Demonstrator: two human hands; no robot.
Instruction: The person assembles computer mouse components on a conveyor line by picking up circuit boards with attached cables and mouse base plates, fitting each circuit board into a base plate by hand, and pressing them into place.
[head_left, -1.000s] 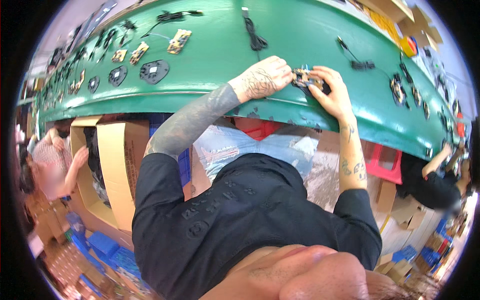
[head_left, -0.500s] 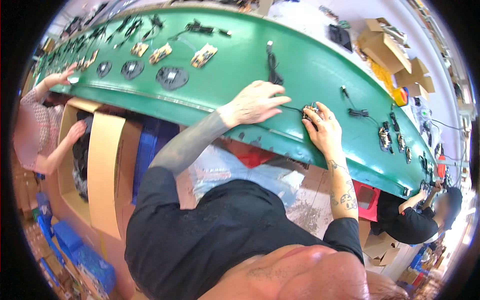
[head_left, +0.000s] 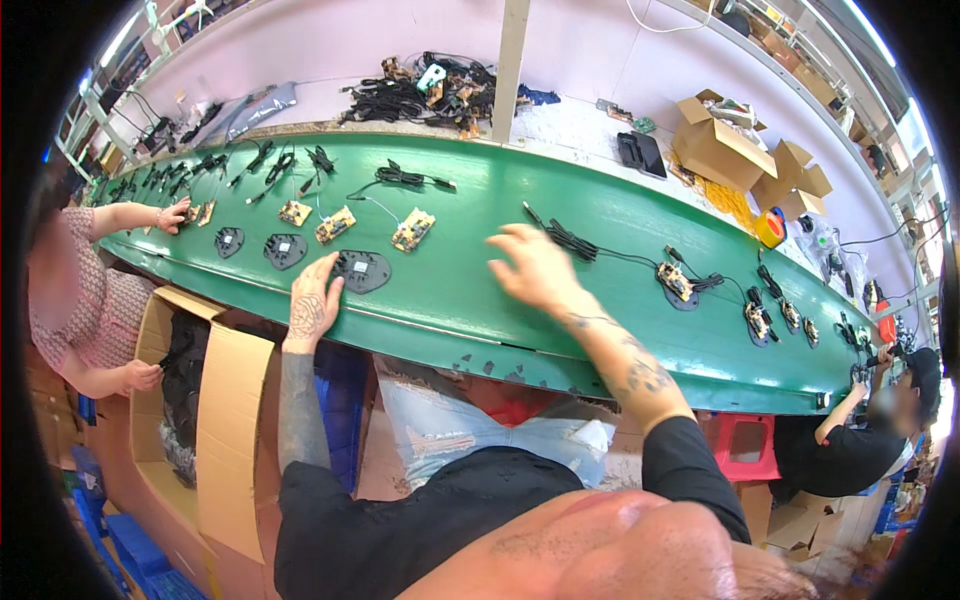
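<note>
My left hand (head_left: 316, 302) has its thumb and fingers on the left edge of a black rounded plastic base (head_left: 364, 271) with a small pale label, lying on the green belt (head_left: 450, 305). My right hand (head_left: 538, 266) is open above the belt, fingers spread and holding nothing. Close beyond its fingertips lies a bundled black USB cable (head_left: 572, 241). The cable leads right to a circuit board (head_left: 672, 283) resting on another black base (head_left: 686, 300). Beyond the left hand's base is a tan circuit board (head_left: 412, 230) wired to a coiled black cable (head_left: 398, 176).
More black bases (head_left: 285, 252) and circuit boards (head_left: 336, 226) line the belt's left. Cabled assemblies (head_left: 757, 320) lie right. A cable pile (head_left: 425, 95) and cardboard boxes (head_left: 722, 140) stand behind. Co-workers sit at both ends; a carton (head_left: 235, 440) stands near the left one.
My left hand has moved left to the black base. My right hand has left the circuit board, now lying on a base, and moved left. The view has tilted up.
</note>
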